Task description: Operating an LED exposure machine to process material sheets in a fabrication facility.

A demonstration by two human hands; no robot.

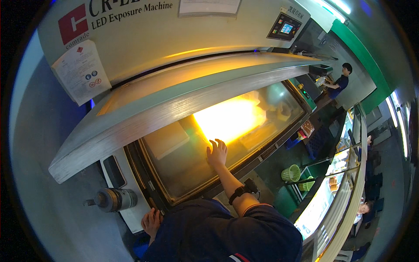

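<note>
Fingers spread apart, the right hand (217, 153) over there is at the bright patch's (231, 115) near-left corner — it lies just past the fingertips, by the machine bed's (174, 177) far edge — while the left hand (151, 221), grip unclear from here, is beside the bed's near-left corner.

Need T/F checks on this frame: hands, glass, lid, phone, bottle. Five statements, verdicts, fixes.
1. The right hand is at the edge of the bright patch on the glass. True.
2. The lid is shut over the glass. False: the lid is raised, leaving the glass exposed.
3. The bottle is nearer the left hand than the right hand. True.
4. The phone lies on the glass. False: the phone is on the pale ledge left of it.
5. The right wrist is bare. False: a black strap is around it.
</note>
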